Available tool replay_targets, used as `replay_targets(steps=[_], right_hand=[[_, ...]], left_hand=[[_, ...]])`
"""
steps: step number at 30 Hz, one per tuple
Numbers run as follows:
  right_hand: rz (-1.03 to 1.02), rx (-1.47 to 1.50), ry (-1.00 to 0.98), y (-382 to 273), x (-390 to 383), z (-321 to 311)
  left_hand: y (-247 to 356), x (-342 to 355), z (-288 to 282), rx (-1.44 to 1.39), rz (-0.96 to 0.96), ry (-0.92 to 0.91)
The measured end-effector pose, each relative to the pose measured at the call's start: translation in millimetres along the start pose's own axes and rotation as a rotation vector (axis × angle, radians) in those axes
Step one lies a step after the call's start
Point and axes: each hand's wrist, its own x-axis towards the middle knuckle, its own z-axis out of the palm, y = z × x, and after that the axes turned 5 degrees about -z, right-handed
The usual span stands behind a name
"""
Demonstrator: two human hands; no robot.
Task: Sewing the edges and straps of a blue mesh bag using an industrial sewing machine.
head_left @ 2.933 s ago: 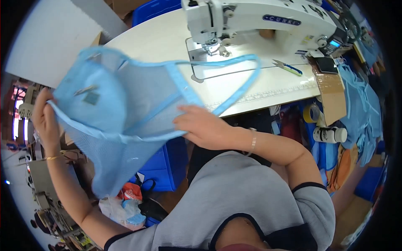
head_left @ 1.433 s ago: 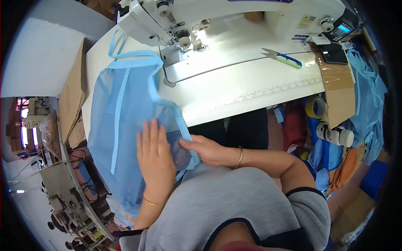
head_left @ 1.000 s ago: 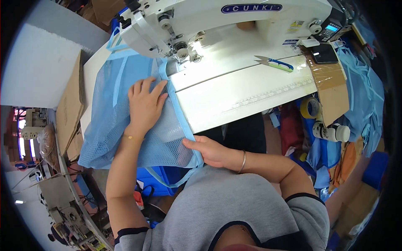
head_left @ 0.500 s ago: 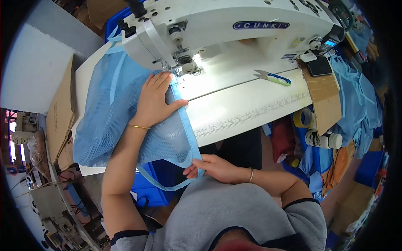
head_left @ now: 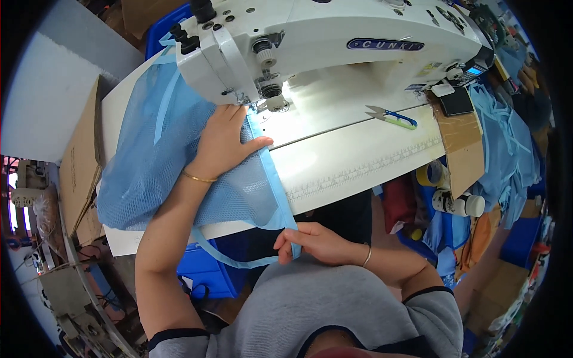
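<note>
while your left hand (head_left: 227, 144) lies flat on the blue mesh bag (head_left: 158, 179), its fingers reach up to the foot of the machine (head_left: 310, 42) and its thumb stretches out across the trim (head_left: 274, 182). that hand is spread rather than closed, pressing the mesh down with its palm. your right hand (head_left: 319, 243) is closed, pinching the lower end of the trim between thumb and curled fingers, just past the front edge of the table (head_left: 352, 146) and close to your shirt (head_left: 334, 298)

the bag spreads over the left part of the table, bunched in folds beside your left forearm, and its far part passes behind the machine's head. the trim runs in a nearly straight line from near the needle area down to your right hand; the needle itself is too small to make out. a strap (head_left: 230, 261) loops below the table's edge to that same hand, above a blue bin (head_left: 206, 271)

to the right of the bag, snips (head_left: 392, 117) lie on the table, beyond a printed ruler (head_left: 364, 169). further right, a phone (head_left: 456, 101) rests on cardboard (head_left: 462, 152), next to hanging blue cloth (head_left: 501, 137)
</note>
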Motion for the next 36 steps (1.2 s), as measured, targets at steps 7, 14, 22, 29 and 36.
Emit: replay_targets(steps=[7, 14, 22, 29, 36], right_hand=[[0.018, -0.027, -0.043, 8.7, -1.7, -5.6], [-0.016, -0.027, 0.039, -1.5, 3.3, -6.0], [0.0, 0.031, 0.039, -1.3, 8.0, -0.9], [-0.009, 0.041, 0.024, 2.2, 8.0, -4.9], [0.016, 0.053, -0.028, 4.5, 10.5, 3.2]], left_hand=[[-2.4, -2.2, 8.6, 0.024, 0.245, 0.266], [-6.8, 9.4, 7.8, -0.037, 0.043, 0.124], [-3.6, 12.6, -13.2, 0.034, -0.114, -0.135], [75.7, -52.3, -47.0, 0.103, 0.117, -0.143], [61.1, -42.8, -24.1, -0.057, -0.05, -0.116]])
